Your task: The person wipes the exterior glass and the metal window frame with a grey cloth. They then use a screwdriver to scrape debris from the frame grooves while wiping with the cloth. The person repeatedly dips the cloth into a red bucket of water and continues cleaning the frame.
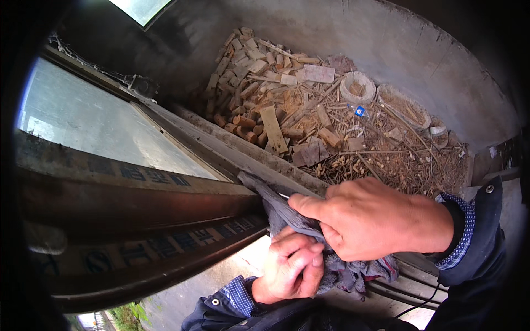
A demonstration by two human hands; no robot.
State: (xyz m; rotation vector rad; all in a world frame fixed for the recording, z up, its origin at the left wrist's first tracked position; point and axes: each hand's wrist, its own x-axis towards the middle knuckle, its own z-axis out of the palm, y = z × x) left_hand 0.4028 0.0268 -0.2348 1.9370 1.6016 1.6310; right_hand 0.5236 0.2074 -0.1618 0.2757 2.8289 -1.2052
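A grey cloth (290, 213) with some red in its folds lies bunched along the edge of a window frame, beside a dark sliding track. My left hand (296, 265) has its fingers curled tightly around the cloth, below my right one. My right hand (368, 219) is closed over the upper part of the cloth, its index finger pointing left along a thin, pale, shiny object (284, 195), whose kind I cannot tell. The rest of the cloth hangs in crumpled folds beneath my right hand.
A large glass pane (103, 124) in a frame stands at the left, above dark panels (124, 211) bearing writing. Past the sill (248, 145), chopped firewood (248, 91), sticks and round containers (357, 87) lie against a grey wall. A thin black cable (426, 300) runs at the lower right.
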